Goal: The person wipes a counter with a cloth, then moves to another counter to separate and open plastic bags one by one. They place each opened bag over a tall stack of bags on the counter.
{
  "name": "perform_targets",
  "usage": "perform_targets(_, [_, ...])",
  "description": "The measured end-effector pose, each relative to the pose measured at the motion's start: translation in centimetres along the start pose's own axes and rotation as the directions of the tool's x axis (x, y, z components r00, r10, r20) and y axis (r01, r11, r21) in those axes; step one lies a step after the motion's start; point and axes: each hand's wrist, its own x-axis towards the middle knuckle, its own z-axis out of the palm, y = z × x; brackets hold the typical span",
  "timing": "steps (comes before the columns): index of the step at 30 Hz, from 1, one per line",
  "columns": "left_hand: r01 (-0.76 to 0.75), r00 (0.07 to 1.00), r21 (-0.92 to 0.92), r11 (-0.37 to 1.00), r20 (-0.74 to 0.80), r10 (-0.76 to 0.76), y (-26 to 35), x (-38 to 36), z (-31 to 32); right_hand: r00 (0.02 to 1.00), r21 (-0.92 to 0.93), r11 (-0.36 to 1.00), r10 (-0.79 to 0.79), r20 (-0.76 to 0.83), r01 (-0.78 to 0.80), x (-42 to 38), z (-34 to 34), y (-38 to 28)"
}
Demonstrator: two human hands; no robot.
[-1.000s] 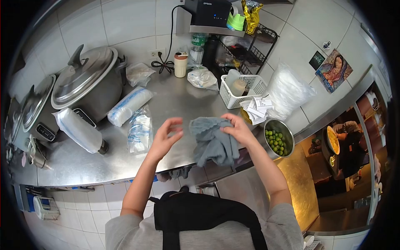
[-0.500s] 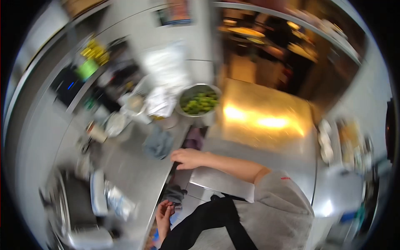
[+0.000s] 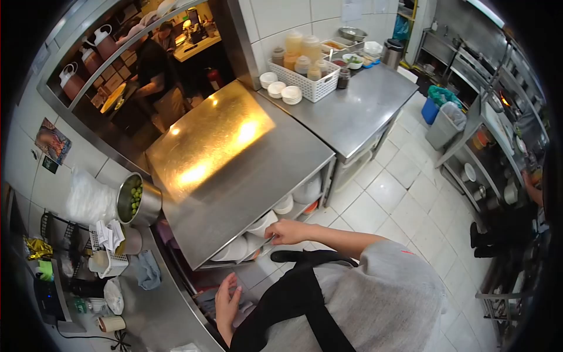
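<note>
My right hand [image 3: 284,232] reaches out in front of the shelf under the steel table, beside white bowls [image 3: 263,223]. Its fingers are curled together, and what they hold, if anything, is too small to make out. Lower down, my left hand [image 3: 227,303] hangs near the edge of the left counter with its fingers apart and nothing in it. White plates [image 3: 233,249] lie on the same shelf. Above both hands is the steel table top [image 3: 252,170], lit golden at its far part.
A metal pot [image 3: 141,200] of green items, a grey cloth [image 3: 145,270] and a left counter [image 3: 167,314] are at the left. A white basket [image 3: 314,88] of bottles stands on the far counter. Other people appear beyond the pass window and at the right edge.
The view has swung to the right, bringing in the far counter, tiled floor and right-hand shelves. The shelf with white dishes now shows beside my right hand. My left hand's fingers look more spread.
</note>
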Motion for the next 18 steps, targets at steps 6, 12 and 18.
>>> perform_targets(6, [-0.039, 0.986, 0.009, 0.999, 0.16, 0.037, -0.2, -2.3, 3.6, 0.993, -0.06, 0.992, -0.11, -0.04, 0.107, -3.8, 0.6, -0.5])
perform_targets(12, [-0.028, 0.878, -0.002, 1.0, -0.478, 0.024, -4.7, -3.0, -3.8, 0.968, -0.042, 0.967, -0.25, 0.023, 0.251, -3.6, -0.7, -3.4])
perform_targets(18, [0.253, 0.584, 0.347, 0.903, -0.799, 0.144, -10.4, 1.2, -14.0, 0.989, -0.084, 0.989, -0.126, -0.073, 0.119, -6.6, -4.2, -3.0])
